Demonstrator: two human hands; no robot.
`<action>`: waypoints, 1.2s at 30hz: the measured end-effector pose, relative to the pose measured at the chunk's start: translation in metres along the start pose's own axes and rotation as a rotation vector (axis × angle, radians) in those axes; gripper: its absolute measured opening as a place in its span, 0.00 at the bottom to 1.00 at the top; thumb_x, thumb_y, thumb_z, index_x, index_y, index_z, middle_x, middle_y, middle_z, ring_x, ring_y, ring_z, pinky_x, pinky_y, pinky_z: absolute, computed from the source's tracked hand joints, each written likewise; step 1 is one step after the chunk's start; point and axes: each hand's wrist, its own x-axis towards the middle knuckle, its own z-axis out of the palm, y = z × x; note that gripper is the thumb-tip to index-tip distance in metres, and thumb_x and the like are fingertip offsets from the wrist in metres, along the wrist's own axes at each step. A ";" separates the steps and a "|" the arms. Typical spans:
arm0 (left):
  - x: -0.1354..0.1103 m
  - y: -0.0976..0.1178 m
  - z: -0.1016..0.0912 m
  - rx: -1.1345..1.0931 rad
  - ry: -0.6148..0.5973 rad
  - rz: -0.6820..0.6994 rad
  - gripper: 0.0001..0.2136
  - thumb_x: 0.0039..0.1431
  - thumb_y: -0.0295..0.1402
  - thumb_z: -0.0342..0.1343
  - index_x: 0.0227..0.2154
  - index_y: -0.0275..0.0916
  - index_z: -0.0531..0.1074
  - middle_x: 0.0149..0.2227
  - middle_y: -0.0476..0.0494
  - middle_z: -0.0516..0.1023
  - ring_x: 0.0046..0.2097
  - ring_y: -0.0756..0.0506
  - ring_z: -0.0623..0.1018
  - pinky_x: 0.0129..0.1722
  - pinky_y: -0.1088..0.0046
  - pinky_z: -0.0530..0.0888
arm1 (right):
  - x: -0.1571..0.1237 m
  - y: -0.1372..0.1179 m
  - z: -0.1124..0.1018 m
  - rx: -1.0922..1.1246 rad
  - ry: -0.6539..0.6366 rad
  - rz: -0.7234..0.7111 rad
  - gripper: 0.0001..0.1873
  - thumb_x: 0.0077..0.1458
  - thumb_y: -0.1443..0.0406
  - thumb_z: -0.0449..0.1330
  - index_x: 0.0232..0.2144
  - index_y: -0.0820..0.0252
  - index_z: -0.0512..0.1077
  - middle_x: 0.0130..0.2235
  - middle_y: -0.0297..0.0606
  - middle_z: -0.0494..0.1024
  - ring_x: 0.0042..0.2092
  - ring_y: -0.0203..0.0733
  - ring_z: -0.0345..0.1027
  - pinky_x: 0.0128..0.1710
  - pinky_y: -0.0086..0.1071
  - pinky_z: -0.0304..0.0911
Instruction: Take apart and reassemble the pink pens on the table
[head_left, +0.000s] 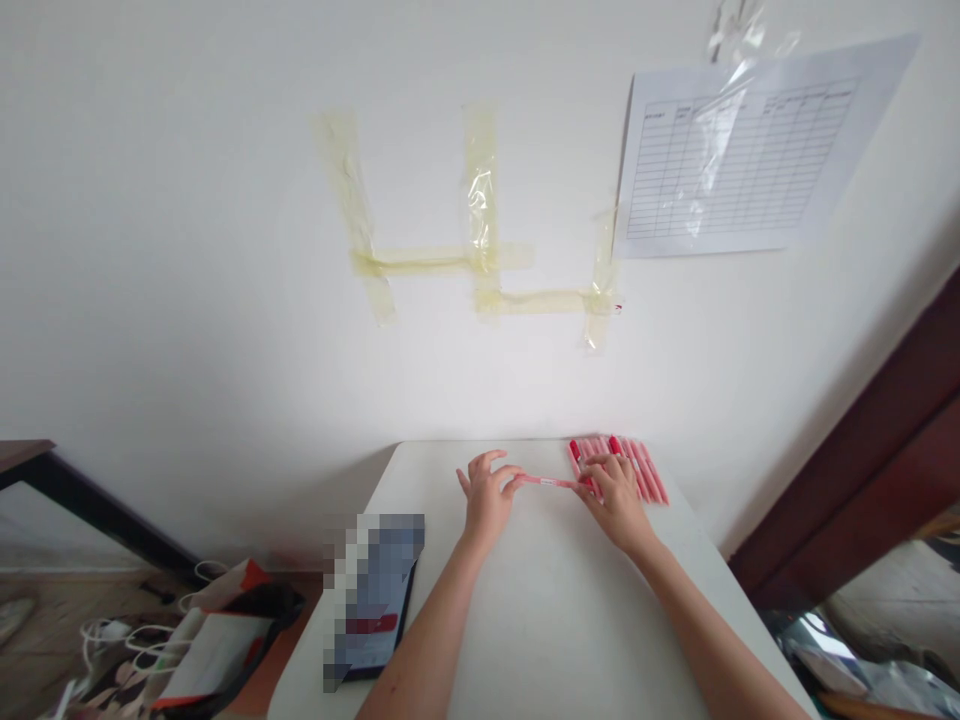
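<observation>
A slim pink pen (551, 482) with a small white label lies level between my two hands, above the white table (547, 600). My left hand (491, 490) pinches its left end between thumb and forefinger, the other fingers spread. At the right end, my right hand (611, 495) closes on the pen with thumb and fingertips, where a bit of red shows. Just behind the right hand, several similar pink pens (651, 470) rest side by side at the table's back right. Two of them show a darker red cap, and my fingers hide part of the row.
A tablet or phone (379, 600), partly pixelated, lies on the table's left side. Behind the table stands a white wall with yellowed tape (480, 200) and a printed sheet (735, 160). Paper bags (217, 640) sit on the floor at left; dark red wood (855, 450) stands at right.
</observation>
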 end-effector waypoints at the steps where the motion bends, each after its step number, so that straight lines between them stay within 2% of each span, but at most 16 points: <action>1: 0.000 0.000 0.000 -0.001 0.000 0.000 0.05 0.57 0.34 0.60 0.34 0.51 0.80 0.54 0.45 0.71 0.59 0.37 0.66 0.61 0.31 0.47 | 0.000 0.000 0.001 0.001 0.006 -0.003 0.14 0.62 0.53 0.52 0.34 0.53 0.72 0.47 0.42 0.70 0.51 0.52 0.60 0.51 0.51 0.60; 7: 0.000 0.003 0.000 0.011 0.003 0.007 0.05 0.56 0.33 0.61 0.33 0.52 0.80 0.54 0.47 0.72 0.59 0.37 0.66 0.60 0.30 0.49 | 0.000 -0.002 0.002 -0.026 -0.006 0.014 0.20 0.65 0.56 0.47 0.26 0.54 0.72 0.47 0.41 0.71 0.51 0.51 0.60 0.53 0.52 0.59; 13: 0.000 0.002 -0.001 0.009 0.012 0.004 0.06 0.57 0.33 0.60 0.34 0.52 0.80 0.54 0.46 0.72 0.59 0.37 0.66 0.60 0.30 0.48 | 0.000 -0.006 -0.005 -0.031 -0.011 0.024 0.16 0.60 0.50 0.54 0.34 0.53 0.73 0.48 0.42 0.70 0.51 0.52 0.60 0.51 0.52 0.60; 16: -0.001 0.002 -0.002 -0.001 0.005 0.001 0.06 0.57 0.33 0.60 0.34 0.52 0.80 0.54 0.46 0.71 0.59 0.37 0.66 0.60 0.30 0.48 | -0.001 -0.005 -0.002 -0.037 -0.001 0.000 0.15 0.62 0.54 0.52 0.31 0.54 0.72 0.48 0.42 0.70 0.51 0.52 0.60 0.52 0.52 0.59; 21: -0.001 0.003 -0.001 0.002 0.009 0.009 0.05 0.57 0.33 0.61 0.33 0.52 0.80 0.54 0.45 0.71 0.59 0.37 0.65 0.61 0.30 0.46 | 0.000 -0.003 0.001 -0.022 -0.019 -0.016 0.22 0.65 0.57 0.47 0.23 0.55 0.70 0.47 0.39 0.72 0.51 0.50 0.60 0.54 0.53 0.57; 27: 0.000 0.002 -0.001 0.013 0.014 0.003 0.05 0.57 0.34 0.60 0.34 0.52 0.80 0.54 0.45 0.71 0.59 0.37 0.65 0.61 0.32 0.47 | 0.000 -0.004 -0.002 -0.044 0.007 -0.021 0.16 0.60 0.50 0.54 0.34 0.52 0.73 0.47 0.41 0.72 0.51 0.52 0.61 0.53 0.52 0.58; 30: 0.000 0.003 -0.002 0.012 0.011 0.007 0.05 0.57 0.33 0.60 0.33 0.51 0.80 0.54 0.45 0.72 0.59 0.37 0.65 0.62 0.32 0.47 | 0.000 -0.005 -0.002 -0.028 -0.002 -0.026 0.16 0.63 0.53 0.52 0.30 0.53 0.72 0.47 0.40 0.72 0.51 0.51 0.61 0.55 0.53 0.57; 33: 0.000 0.004 -0.001 0.010 0.020 0.018 0.05 0.57 0.33 0.61 0.33 0.51 0.80 0.53 0.45 0.72 0.58 0.37 0.66 0.62 0.32 0.47 | 0.000 -0.005 -0.001 -0.024 -0.011 -0.029 0.21 0.65 0.56 0.49 0.24 0.55 0.70 0.46 0.39 0.72 0.52 0.50 0.61 0.57 0.54 0.54; 36: 0.000 0.004 -0.001 0.021 0.021 0.018 0.05 0.57 0.33 0.61 0.34 0.51 0.80 0.54 0.45 0.72 0.58 0.37 0.66 0.61 0.32 0.47 | 0.000 -0.005 -0.001 -0.026 -0.012 -0.035 0.20 0.64 0.54 0.50 0.25 0.54 0.71 0.44 0.39 0.72 0.51 0.50 0.61 0.58 0.55 0.53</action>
